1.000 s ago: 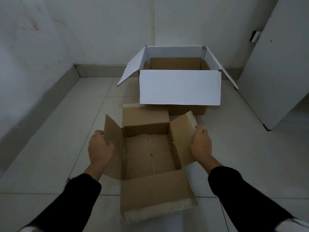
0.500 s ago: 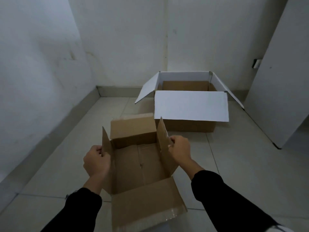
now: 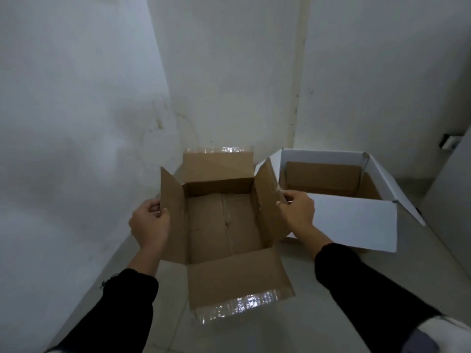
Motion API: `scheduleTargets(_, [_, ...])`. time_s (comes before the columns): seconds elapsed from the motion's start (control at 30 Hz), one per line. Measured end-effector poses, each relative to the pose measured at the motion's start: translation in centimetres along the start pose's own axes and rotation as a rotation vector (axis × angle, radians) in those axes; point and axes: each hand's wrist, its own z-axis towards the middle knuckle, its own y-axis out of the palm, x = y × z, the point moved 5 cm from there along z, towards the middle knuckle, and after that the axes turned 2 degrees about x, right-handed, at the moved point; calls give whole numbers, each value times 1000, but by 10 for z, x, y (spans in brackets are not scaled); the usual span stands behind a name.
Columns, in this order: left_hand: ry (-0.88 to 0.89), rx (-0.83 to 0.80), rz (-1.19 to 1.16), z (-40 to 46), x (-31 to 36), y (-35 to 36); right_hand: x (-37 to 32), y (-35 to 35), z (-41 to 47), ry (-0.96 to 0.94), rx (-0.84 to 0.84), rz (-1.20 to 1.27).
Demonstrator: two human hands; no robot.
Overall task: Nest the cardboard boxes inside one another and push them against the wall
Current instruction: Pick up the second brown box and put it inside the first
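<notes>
I hold a small brown cardboard box [image 3: 224, 225] up off the floor, open and empty, all its flaps spread. My left hand [image 3: 149, 221] pinches its left side flap. My right hand [image 3: 297, 212] pinches its right side flap. Clear tape glints on the near and far flaps. To the right, on the floor, stands a larger box [image 3: 354, 220], white outside and brown inside, open and empty, its near flap hanging forward. The brown box hangs beside it on the left, partly covering its left flap.
White walls [image 3: 229, 72] meet in a corner straight ahead, with a grey skirting along the tiled floor [image 3: 305, 314]. A white door [image 3: 453, 189] with a latch stands at the right edge.
Both hands have lifted the brown box higher and carried it forward, so it now sits level with the white box. The view has tilted up toward the corner.
</notes>
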Motion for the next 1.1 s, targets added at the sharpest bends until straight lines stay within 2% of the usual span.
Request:
scheduleTargets(0.13, [33,-31,-71,36,54,21,-23,-25,60,11,75,29])
scheduleTargets(0.3, [66,-66,-133,54,109,83,-27,-52,128,-7,142,7])
scheduleTargets(0.47, [155,-77,-176,44,168,163,-5,-92,195,-55,199,-18])
scheduleTargets(0.67, [140,-110,-188,28,222,262,42,-135,268,-23,271,-24])
scheduleTargets(0.87, [203,-274,-164,1,228,347,95,-146,296,-3,294,-147])
scheduleTargets(1.0, [219,-406,-131,-5,214,387,129,-149,296,87,321,-203])
scheduleTargets(1.1, [182,-466,-80,-7,196,407,152,-141,295,183,281,-267])
